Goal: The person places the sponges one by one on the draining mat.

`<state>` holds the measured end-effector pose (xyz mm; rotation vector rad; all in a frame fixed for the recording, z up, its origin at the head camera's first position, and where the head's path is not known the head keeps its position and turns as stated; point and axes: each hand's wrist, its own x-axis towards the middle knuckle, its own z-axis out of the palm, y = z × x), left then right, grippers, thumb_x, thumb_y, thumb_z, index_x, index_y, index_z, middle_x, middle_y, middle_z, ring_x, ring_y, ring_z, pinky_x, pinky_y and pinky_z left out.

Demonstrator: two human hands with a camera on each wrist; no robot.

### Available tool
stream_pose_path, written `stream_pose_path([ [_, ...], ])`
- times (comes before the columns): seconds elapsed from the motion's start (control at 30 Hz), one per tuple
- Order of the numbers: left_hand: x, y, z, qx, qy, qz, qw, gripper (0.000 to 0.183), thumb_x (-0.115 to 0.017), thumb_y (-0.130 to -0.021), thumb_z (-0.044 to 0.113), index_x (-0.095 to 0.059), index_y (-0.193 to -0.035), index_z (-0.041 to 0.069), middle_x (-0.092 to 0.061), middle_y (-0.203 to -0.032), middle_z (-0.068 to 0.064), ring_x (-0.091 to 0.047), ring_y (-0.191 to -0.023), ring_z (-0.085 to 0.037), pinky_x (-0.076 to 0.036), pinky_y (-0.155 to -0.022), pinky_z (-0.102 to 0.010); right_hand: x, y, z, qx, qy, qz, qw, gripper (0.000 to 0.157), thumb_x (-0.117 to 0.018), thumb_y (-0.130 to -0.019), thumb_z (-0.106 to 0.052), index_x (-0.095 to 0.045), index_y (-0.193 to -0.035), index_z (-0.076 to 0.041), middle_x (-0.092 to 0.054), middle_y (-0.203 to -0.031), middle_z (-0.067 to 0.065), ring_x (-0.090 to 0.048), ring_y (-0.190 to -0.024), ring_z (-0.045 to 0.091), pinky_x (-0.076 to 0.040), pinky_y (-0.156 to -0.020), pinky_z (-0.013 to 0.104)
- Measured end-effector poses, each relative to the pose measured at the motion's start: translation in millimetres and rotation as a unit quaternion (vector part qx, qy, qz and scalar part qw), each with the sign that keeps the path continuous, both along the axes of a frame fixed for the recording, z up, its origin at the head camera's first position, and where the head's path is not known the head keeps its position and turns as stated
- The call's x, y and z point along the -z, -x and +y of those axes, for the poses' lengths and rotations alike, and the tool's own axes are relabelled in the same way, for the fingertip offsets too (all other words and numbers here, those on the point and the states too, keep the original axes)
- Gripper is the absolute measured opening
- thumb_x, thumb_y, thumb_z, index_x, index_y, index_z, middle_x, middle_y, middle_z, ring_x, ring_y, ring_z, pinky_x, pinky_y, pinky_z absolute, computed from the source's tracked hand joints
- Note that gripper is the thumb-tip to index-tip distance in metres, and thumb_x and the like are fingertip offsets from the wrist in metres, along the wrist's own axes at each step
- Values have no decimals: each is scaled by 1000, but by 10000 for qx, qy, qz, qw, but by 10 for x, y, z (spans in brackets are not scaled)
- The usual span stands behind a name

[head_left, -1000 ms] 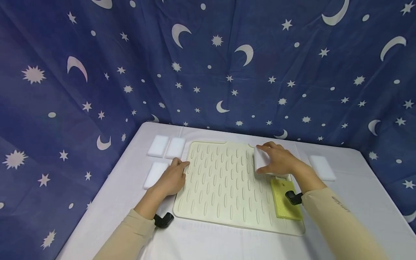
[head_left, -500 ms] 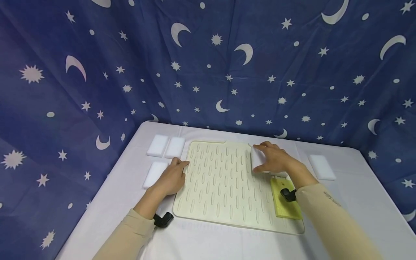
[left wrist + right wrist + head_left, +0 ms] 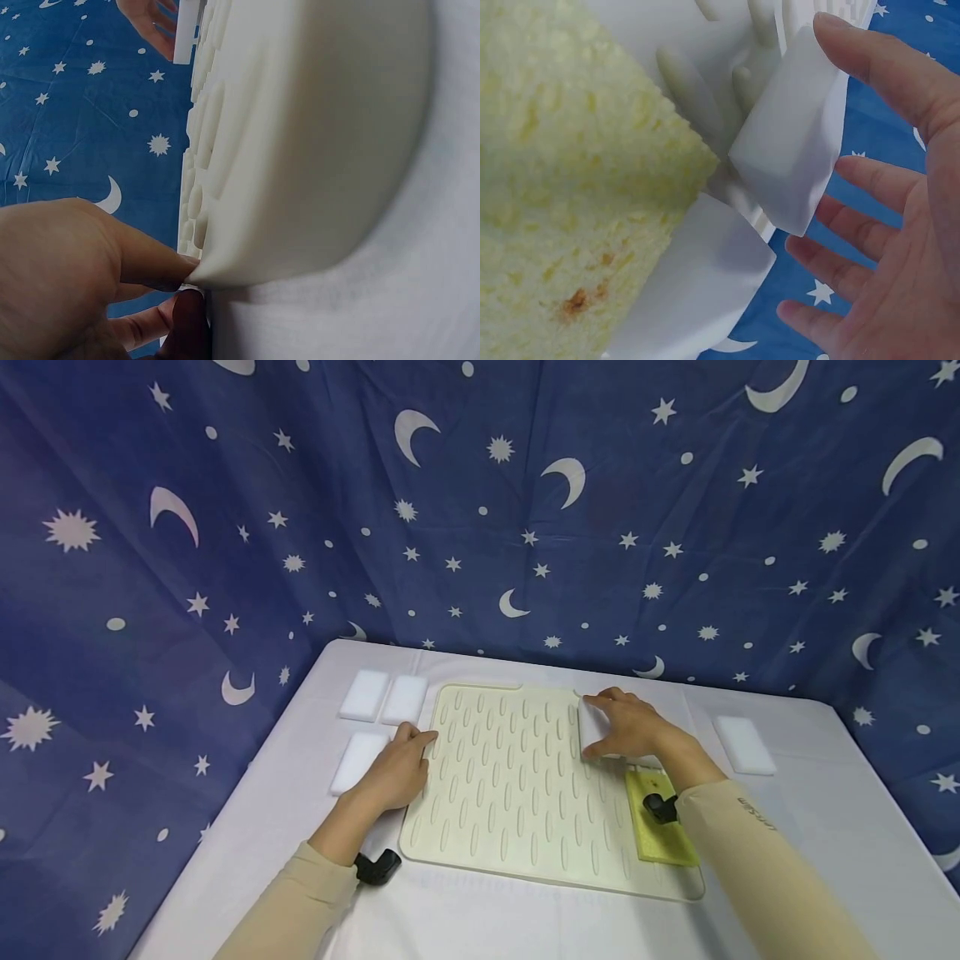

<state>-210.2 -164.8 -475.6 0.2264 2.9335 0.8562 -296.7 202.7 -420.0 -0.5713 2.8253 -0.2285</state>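
My left hand point(image 3: 397, 768) is at the left edge of a cream mat with raised oval ridges point(image 3: 495, 777). Its fingertips point(image 3: 184, 270) pinch that edge in the left wrist view. Over the mat's far right part, my right hand point(image 3: 630, 724) grips a white sponge block point(image 3: 592, 727), thumb on one side and fingers on the other, as the right wrist view shows the block point(image 3: 791, 135) standing tilted. A second white block point(image 3: 694, 274) lies just beside it, mostly hidden under the hand in the head view. Nearer me, a yellow sponge point(image 3: 648, 839) lies on the mat's right side.
Three white blocks lie left of the mat: two at the back point(image 3: 365, 695) and one by my left hand point(image 3: 358, 764). Another white block point(image 3: 744, 745) lies to the right. A blue curtain with moons and stars point(image 3: 480, 527) closes off the table's back and left.
My right hand has shifted slightly left with the white block, then stays nearly still. The left hand keeps its place at the mat's edge.
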Motion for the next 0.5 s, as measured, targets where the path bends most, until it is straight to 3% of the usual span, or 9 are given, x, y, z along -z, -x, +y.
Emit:
stream_pose_path([
  [0.5, 1, 11, 6, 15, 5, 2, 10000, 46, -50, -96, 7, -47, -142, 5, -44, -120, -10, -48, -86, -19, -43, -75, -30, 59, 18, -5, 120, -52, -94, 9999, 105, -82, -68, -53, -32, -152, -14, -35, -150, 18, -37, -133, 42, -24, -111, 61],
])
